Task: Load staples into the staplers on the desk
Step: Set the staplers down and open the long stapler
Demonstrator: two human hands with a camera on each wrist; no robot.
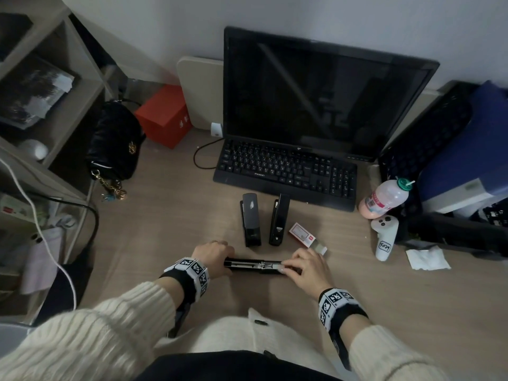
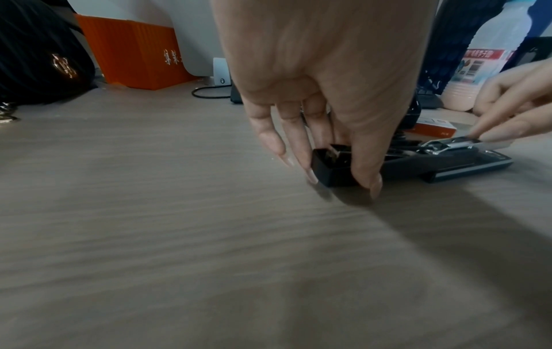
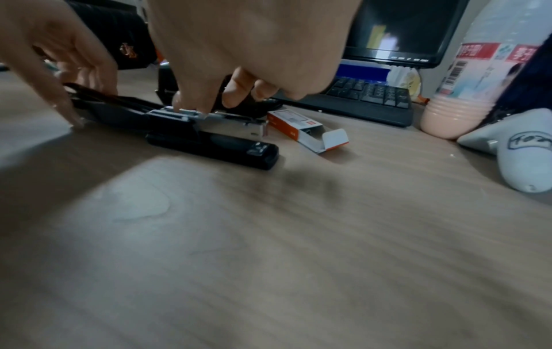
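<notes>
- Head view: an opened stapler (image 1: 258,266) is lying crosswise on the bench (image 1: 176,215), near its front edge, with the metal staple channel facing up.
- The left hand (image 1: 213,257) is gripping the stapler's left end, fingers curled round it; the right hand (image 1: 305,268) is pressing its fingertips onto the channel's right part.
- Two closed staplers (image 1: 250,219) are lying side by side between the opened one and the keyboard (image 1: 286,171), and a staple box (image 1: 306,234) with its flap open is lying just to their right.
- Left wrist view: the left hand (image 2: 322,99) is pinching the black end of the stapler (image 2: 337,165) between thumb and fingers, with their tips touching the bench (image 2: 179,236).
- Right wrist view: the right hand (image 3: 239,52) is curling its fingers (image 3: 191,101) down onto the silver channel of the stapler (image 3: 209,137); it seems to be pinching a strip of staples there, though blur is hiding the detail.
- The staple box (image 3: 301,128) is lying just beyond the stapler's front end.
</notes>
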